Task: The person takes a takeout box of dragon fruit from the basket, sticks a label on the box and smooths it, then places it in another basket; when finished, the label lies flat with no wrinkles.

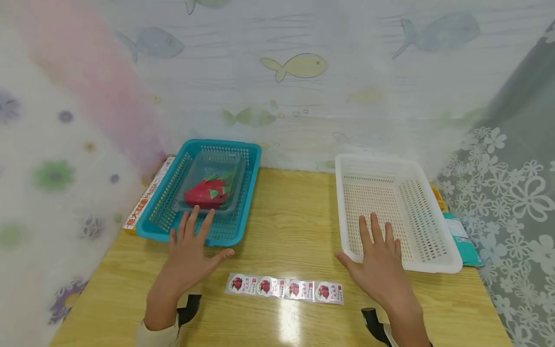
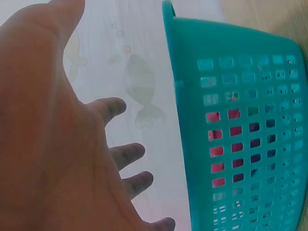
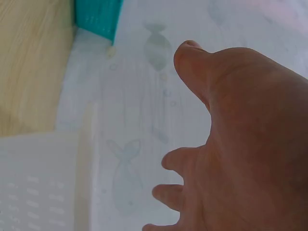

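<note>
A strip of stickers (image 1: 284, 288) lies flat on the table (image 1: 295, 217) in front of you. Your left hand (image 1: 186, 258) is raised just past the strip's left end, fingers straight and spread; your right hand (image 1: 381, 272) is past its right end, fingers likewise extended and apart. Farther out, to the strip's far right, you have a teal packet (image 1: 466, 248), then the white basket (image 1: 422, 217). Beyond the strip's left end sits the blue basket (image 1: 251, 188), with a red dragon fruit (image 1: 205, 193) inside a clear plastic box (image 1: 199, 168). A fish-patterned backdrop (image 1: 299, 29) hangs beyond the strip, farthest from you.
</note>
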Motion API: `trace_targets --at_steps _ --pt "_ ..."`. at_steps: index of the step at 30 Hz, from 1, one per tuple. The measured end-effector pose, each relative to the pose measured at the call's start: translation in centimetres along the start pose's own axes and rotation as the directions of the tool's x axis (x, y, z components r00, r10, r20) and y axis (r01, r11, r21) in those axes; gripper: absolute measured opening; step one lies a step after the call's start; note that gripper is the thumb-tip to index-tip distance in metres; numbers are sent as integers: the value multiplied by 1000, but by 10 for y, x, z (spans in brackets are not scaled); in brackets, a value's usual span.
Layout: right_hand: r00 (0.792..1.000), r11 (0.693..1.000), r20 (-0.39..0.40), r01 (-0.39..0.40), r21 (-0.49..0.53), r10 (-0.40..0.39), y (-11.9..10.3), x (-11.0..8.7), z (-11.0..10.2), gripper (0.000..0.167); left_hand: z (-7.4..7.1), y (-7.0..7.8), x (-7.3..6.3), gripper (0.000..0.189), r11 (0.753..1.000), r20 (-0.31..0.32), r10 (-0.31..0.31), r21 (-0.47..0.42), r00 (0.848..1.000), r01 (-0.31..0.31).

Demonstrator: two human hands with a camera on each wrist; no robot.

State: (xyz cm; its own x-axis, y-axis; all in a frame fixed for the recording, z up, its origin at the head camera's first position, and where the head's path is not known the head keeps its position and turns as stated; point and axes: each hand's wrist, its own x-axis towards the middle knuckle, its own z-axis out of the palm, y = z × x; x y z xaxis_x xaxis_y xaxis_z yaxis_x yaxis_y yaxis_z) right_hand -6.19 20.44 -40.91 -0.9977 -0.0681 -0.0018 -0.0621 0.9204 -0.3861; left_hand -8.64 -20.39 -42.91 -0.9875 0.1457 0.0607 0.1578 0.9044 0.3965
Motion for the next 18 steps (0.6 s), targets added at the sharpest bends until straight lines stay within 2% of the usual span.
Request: trace_targets --at_steps 11,18 --pt "998 998 -12 67 10 -67 -24 17 8 100 -10 -13 5 107 998 28 -27 -63 999 28" --pt "994 994 -2 107 30 -107 -40 25 12 99 -10 -20 7 110 994 -5 7 -105 1000 -8"
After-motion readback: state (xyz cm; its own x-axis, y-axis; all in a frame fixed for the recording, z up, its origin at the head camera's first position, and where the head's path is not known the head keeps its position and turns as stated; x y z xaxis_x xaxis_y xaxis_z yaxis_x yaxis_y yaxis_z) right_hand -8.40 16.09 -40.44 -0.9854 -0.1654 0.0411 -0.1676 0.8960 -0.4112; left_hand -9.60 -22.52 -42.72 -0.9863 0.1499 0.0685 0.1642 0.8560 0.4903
